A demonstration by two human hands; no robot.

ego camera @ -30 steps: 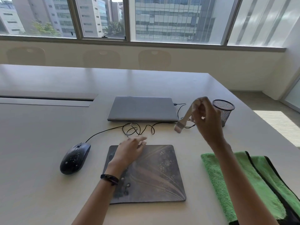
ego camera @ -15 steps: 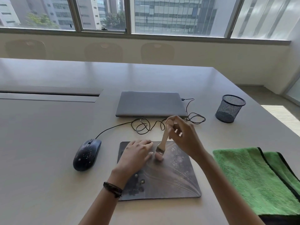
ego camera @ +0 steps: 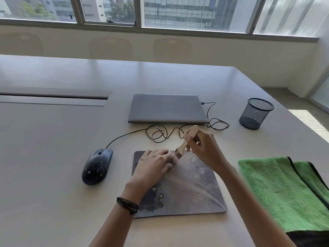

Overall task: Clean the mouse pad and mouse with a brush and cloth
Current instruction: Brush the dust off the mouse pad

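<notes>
Table (ego camera: 53, 166): large, pale grey, matte, with a long recessed hatch (ego camera: 53, 99) at left.
Chairs (ego camera: 171, 49): three beige backs along the far edge.
Wall (ego camera: 249, 56): cream, below a row of windows (ego camera: 192, 13) showing buildings and trees (ego camera: 122, 9).
Floor (ego camera: 277, 95): beige, with a sunlit patch (ego camera: 313, 118) at right.

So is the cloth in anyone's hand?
No, the cloth lies on the table while the right hand holds the brush.
</notes>
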